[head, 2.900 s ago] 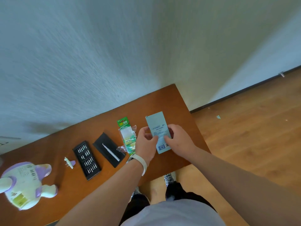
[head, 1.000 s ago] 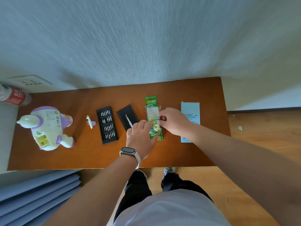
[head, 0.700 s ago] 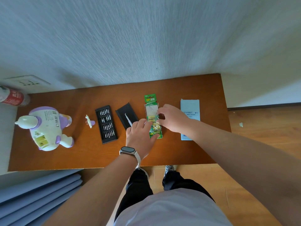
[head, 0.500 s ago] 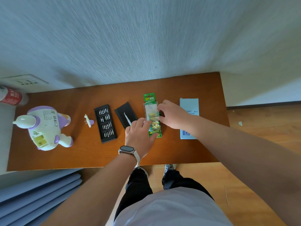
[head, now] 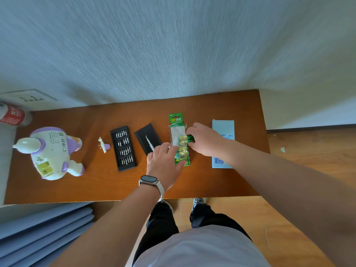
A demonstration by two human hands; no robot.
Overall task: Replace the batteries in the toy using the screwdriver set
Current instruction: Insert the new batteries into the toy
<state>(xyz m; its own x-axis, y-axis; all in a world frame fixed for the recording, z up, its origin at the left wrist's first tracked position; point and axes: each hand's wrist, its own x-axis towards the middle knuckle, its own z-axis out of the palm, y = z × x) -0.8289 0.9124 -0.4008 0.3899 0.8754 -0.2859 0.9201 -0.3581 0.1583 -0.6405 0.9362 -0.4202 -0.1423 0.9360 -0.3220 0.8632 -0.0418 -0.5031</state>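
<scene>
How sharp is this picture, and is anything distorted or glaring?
Head view: no motion blur, GP logo on the battery pack is legible; wide-angle lens stretches both forearms toward the bottom corners; soft even light, no harsh glare on the table.

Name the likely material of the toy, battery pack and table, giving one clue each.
The toy: probably moulded plastic, glossy rounded shell. The battery pack: printed green card, transparent plastic film. The table: wood or veneer, brown satin sheen.
</scene>
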